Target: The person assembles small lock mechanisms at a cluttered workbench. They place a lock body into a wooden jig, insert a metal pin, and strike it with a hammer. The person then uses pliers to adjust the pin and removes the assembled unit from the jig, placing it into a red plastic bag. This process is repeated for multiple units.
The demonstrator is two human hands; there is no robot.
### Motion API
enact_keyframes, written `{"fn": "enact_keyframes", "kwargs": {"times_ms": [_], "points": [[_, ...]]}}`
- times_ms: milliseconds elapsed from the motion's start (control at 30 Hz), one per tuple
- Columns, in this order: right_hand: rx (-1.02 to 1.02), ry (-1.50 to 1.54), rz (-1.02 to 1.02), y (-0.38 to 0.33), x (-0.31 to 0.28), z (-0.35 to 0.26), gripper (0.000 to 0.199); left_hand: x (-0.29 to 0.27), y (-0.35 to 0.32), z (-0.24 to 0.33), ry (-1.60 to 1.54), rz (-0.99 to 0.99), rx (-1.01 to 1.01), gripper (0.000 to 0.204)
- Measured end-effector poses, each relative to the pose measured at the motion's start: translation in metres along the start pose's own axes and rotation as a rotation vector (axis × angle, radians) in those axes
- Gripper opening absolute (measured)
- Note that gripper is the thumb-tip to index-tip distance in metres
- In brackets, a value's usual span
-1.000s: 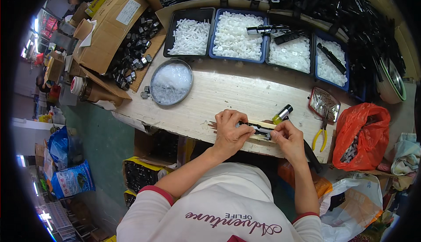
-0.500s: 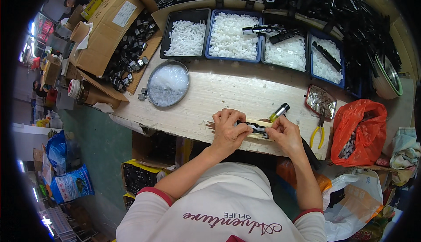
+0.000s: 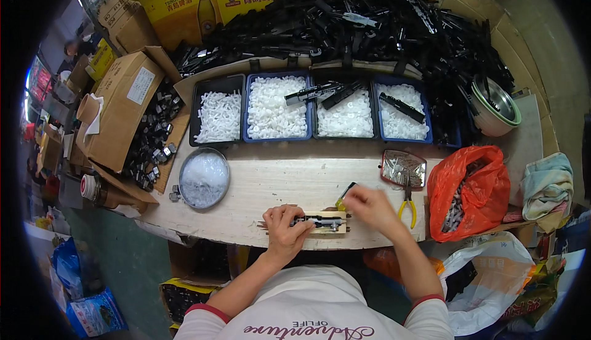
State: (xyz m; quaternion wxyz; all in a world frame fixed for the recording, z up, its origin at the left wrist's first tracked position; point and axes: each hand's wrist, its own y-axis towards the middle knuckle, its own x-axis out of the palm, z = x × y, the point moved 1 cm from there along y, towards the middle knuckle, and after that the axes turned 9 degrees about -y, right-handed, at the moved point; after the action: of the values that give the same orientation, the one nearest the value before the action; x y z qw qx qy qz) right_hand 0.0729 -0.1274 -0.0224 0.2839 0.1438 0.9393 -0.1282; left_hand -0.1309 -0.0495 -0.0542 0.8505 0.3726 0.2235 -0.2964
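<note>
My left hand [image 3: 284, 234] is bent over the left end of a slim black part [image 3: 311, 220] with a light strip along it, gripping it. That part lies in a pale wooden block [image 3: 335, 224] at the table's front edge. Just to the right, my right hand [image 3: 372, 209] is closed at a small hammer [image 3: 342, 203] with a yellow-green face and a dark end. The fist covers the place where the hammer's handle joins its head, and the hand and forearm hide the handle. Beyond my right hand lie yellow-handled pliers [image 3: 407, 212], their jaws on a red-rimmed tray of small metal pins [image 3: 403, 169].
Bins of white plastic parts [image 3: 277, 106] line the table's back, with black parts across some. Behind rises a heap of black parts [image 3: 369, 23]. A round dish of clear pieces [image 3: 204, 178] and a carton [image 3: 117, 109] stand left; a red bag [image 3: 468, 192] is right.
My right hand has left the black part and moved up and right to the hammer. My left hand stays on the black part. The whole view has shifted, showing more of the back.
</note>
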Motion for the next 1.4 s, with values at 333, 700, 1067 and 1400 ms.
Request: {"fn": "enact_keyframes", "kwargs": {"times_ms": [333,700,1067,1400], "points": [[-0.241,-0.608,0.658,0.115,-0.093,0.008,0.008,-0.002,0.001,0.004,0.005,0.009,0.024,0.015],[-0.499,-0.792,0.967,0.207,-0.161,-0.098,0.010,-0.002,0.000,0.001,0.009,0.004,0.003,0.015],[-0.502,-0.460,0.658,0.246,-0.171,-0.139,0.029,0.000,-0.006,-0.002,-0.030,-0.036,-0.046,0.010],[-0.150,0.408,0.038,0.081,-0.088,-0.095,0.023,-0.013,0.002,0.003,-0.101,-0.055,-0.069,0.012]]}}
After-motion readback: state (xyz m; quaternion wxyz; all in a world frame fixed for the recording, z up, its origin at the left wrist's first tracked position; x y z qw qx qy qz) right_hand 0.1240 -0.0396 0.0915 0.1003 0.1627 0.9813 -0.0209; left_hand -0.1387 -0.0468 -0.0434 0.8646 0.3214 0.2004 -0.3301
